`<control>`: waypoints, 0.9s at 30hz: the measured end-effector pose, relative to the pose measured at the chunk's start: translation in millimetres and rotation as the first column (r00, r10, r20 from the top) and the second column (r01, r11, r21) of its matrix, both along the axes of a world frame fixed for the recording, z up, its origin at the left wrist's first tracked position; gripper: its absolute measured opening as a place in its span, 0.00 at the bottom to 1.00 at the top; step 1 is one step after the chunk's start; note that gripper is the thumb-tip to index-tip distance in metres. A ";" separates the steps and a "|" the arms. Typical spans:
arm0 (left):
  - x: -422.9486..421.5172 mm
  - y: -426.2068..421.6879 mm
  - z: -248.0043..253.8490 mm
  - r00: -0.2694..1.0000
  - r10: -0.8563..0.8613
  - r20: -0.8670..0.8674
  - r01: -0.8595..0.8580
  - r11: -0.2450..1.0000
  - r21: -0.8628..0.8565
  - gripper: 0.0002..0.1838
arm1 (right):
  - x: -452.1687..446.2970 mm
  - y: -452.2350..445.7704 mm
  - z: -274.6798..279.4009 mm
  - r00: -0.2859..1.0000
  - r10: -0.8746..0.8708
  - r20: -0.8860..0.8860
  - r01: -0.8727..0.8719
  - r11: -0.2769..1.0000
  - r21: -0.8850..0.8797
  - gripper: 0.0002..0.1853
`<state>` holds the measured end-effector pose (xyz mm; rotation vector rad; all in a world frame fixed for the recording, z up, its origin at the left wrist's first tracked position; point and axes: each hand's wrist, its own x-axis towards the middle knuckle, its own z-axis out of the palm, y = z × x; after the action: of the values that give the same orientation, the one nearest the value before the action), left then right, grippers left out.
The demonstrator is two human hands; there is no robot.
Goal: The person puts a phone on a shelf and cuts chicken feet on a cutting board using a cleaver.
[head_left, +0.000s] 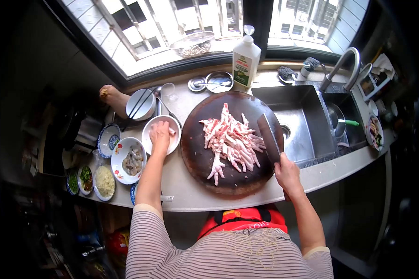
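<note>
My right hand [288,174] is wrapped round the handle of a cleaver [269,135], its dark blade lying over the right part of a round wooden chopping board [195,160]. Beside the blade, raw chicken feet [230,139] are heaped in the middle of the board. My left hand [160,136] is down inside a white bowl [146,138] to the left of the board, fingers bent and close together. A pinkish piece [172,132] shows at the right of these fingers. What the fingertips grip is hidden.
Left of the white bowl stand a flowered bowl of shrimp [133,160], a dish of minced garlic [105,181] and chopped greens [85,177]. Chopsticks rest across another bowl [141,104]. A white bottle [246,60] stands behind the board; the sink [302,121] is at the right.
</note>
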<state>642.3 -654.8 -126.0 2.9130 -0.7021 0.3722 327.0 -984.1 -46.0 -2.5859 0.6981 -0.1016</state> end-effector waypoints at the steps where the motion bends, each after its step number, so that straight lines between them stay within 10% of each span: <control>1: 4.0 0.0 -2.5 1.000 -0.027 -0.003 0.027 1.000 0.008 0.09 | -0.2 1.7 0.5 1.000 0.000 0.016 0.000 1.000 -0.002 0.08; 4: 11.2 -4.1 8.1 0.996 0.057 -0.070 -0.051 0.995 0.085 0.11 | -1.0 3.7 0.1 0.999 -0.010 0.037 0.010 1.000 0.002 0.08; 8: -44.6 -38.6 34.8 0.997 -0.031 0.065 0.048 0.957 -0.285 0.11 | -5.5 2.2 -8.9 0.996 -0.044 0.080 0.042 0.999 0.028 0.08; 10: -114.3 -59.9 51.6 0.879 -0.163 -0.447 -0.131 0.820 -0.557 0.09 | -8.4 -0.1 -13.4 0.991 -0.059 0.124 0.051 0.996 0.066 0.09; 14: -196.9 -84.2 28.6 0.855 -0.192 -0.483 -0.161 0.786 -0.597 0.07 | -15.5 -10.2 -23.3 0.977 -0.118 0.176 0.061 0.952 0.301 0.07; 20: -248.6 -116.8 18.2 0.733 -0.118 -0.670 -0.549 0.480 -0.685 0.08 | -0.4 44.9 25.2 0.854 0.199 0.480 -0.316 0.932 0.176 0.06; 27: -265.9 -133.7 23.0 0.774 -0.003 -0.633 -0.597 0.327 -0.733 0.06 | -3.7 75.9 4.0 0.826 0.462 0.324 -0.520 0.846 0.118 0.08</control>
<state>376.4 -788.5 -103.0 1.8073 0.2130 -0.0720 323.3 -908.2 -42.0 -2.3986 -0.0789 -0.2182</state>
